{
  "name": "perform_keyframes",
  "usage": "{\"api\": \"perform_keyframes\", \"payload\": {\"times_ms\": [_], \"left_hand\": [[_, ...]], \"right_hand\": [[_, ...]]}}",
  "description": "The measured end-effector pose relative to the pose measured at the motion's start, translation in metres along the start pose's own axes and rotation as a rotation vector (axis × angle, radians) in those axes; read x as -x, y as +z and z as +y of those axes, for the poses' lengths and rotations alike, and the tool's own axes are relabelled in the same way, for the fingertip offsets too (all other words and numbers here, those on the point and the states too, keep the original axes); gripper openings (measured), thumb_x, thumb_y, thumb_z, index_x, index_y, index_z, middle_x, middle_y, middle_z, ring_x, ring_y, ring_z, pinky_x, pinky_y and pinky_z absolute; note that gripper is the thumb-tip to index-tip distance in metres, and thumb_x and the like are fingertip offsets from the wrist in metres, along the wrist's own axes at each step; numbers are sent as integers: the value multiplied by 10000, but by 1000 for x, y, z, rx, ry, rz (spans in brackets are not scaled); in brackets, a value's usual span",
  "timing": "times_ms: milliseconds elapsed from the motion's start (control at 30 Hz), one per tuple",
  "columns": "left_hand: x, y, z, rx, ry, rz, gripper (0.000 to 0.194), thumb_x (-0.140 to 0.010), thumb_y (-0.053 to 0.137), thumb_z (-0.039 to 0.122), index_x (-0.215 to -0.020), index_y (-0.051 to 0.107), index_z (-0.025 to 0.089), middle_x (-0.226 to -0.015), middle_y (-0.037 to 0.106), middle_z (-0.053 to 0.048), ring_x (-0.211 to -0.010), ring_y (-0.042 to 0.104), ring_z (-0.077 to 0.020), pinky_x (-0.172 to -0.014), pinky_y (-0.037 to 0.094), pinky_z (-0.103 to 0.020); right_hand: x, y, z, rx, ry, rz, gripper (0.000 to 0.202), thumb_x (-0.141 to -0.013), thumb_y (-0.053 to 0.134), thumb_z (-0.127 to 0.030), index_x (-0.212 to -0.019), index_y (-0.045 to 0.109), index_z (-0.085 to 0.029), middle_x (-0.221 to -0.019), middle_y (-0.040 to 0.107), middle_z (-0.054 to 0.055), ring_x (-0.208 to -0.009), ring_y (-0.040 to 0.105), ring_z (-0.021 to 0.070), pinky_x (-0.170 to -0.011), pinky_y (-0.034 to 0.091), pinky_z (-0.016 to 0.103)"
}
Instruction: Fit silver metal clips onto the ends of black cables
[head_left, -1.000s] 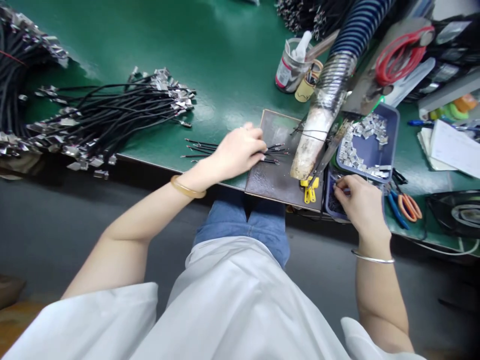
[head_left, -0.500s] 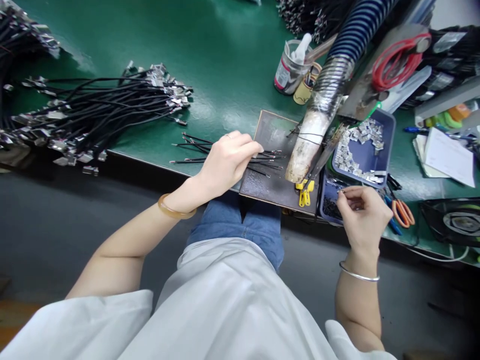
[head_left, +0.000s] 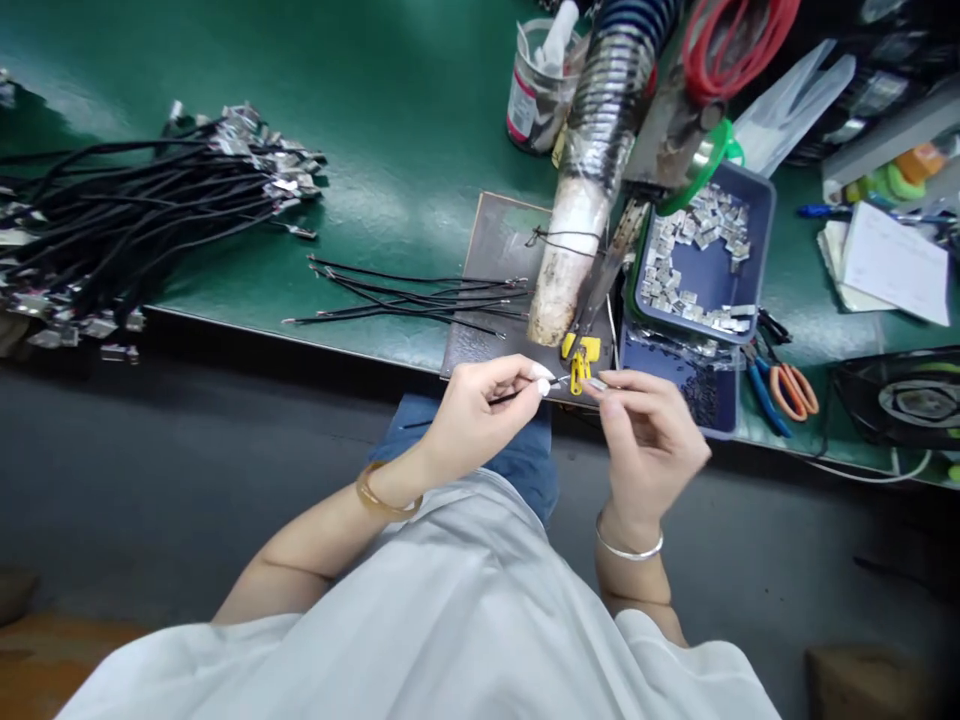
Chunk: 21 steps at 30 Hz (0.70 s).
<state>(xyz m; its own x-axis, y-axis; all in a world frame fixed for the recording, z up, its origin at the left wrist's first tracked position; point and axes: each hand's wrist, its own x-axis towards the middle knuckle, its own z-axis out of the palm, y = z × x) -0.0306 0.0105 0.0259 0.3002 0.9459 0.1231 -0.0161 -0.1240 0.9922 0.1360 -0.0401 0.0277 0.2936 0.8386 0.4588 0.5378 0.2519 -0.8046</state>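
Note:
Between its fingertips my left hand point(head_left: 487, 410) pinches a thin black cable point(head_left: 504, 397), whose stripped end points right. My right hand point(head_left: 651, 440) is closed on a small metal connector point(head_left: 596, 383), held just right of the cable end with a small gap. Behind both hands is a yellow fixture point(head_left: 580, 362) at the front of a dark board point(head_left: 495, 235). Several loose black cables point(head_left: 405, 300) lie across the board's left edge. To the right, a blue tray point(head_left: 763, 235) holds metal connectors, above a lower tray point(head_left: 724, 400) with small black parts.
A duct hose point(head_left: 574, 230) slants down over the board. A pile of finished-looking cables point(head_left: 165, 200) lies on the left of the green table point(head_left: 397, 130). Pliers point(head_left: 791, 390), papers point(head_left: 892, 262), a plastic cup point(head_left: 534, 100) and a black fan point(head_left: 907, 400) stand around.
My left hand has moved from the loose cables toward the table's front edge with one cable. My right hand has come left from the lower tray, toward my left hand. The view has shifted right.

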Motion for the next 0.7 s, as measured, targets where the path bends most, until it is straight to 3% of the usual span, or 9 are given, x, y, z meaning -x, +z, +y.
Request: {"api": "perform_keyframes", "payload": {"times_ms": [133,267,400,500,600,700], "left_hand": [[-2,12,-9,283,-239,-87,161,-824,727,292,-785,699,139,-586,588,22,-500,497,-69,-483,405,-187],[-3,13,-9,358,-294,-110,181,-805,754,291,-749,688,131,-590,579,24,-503,493,-60,-488,411,-177],[-3,15,-13,360,-282,-139,168,-817,739,267,-737,680,131,-576,567,32,-502,494,-55,-497,419,-167],[-1,17,-16,336,-254,-123,164,-804,756,285,-761,696,139,-648,651,-1,-550,551,-74,-535,460,-179],[1,17,-18,242,-151,-76,132,-804,762,271,-798,732,143,-782,741,-54,-646,625,-104,-602,502,-199],[4,16,-19,107,-25,-74,124,-837,735,262,-817,770,145,-744,741,-51,-576,580,-88,-533,451,-193]], "right_hand": [[2,5,11,-163,155,-165,54,-889,703,-216,-889,751,-240,-1014,740,36,-910,725,158,-727,628,277],[4,6,17,-203,178,-180,55,-886,708,-226,-909,755,-241,-1036,737,42,-936,724,162,-752,630,284],[5,7,17,-185,169,-169,50,-883,707,-235,-903,753,-238,-1031,734,47,-934,721,169,-763,628,301],[6,7,19,-203,184,-169,46,-883,705,-236,-895,750,-241,-1041,733,46,-944,721,171,-774,625,305],[5,8,24,-320,220,-187,38,-879,704,-228,-881,740,-241,-1059,734,42,-938,727,167,-801,626,309],[5,9,28,-442,275,-264,77,-879,704,-262,-816,713,-220,-1056,740,54,-914,737,181,-806,634,330]]}}
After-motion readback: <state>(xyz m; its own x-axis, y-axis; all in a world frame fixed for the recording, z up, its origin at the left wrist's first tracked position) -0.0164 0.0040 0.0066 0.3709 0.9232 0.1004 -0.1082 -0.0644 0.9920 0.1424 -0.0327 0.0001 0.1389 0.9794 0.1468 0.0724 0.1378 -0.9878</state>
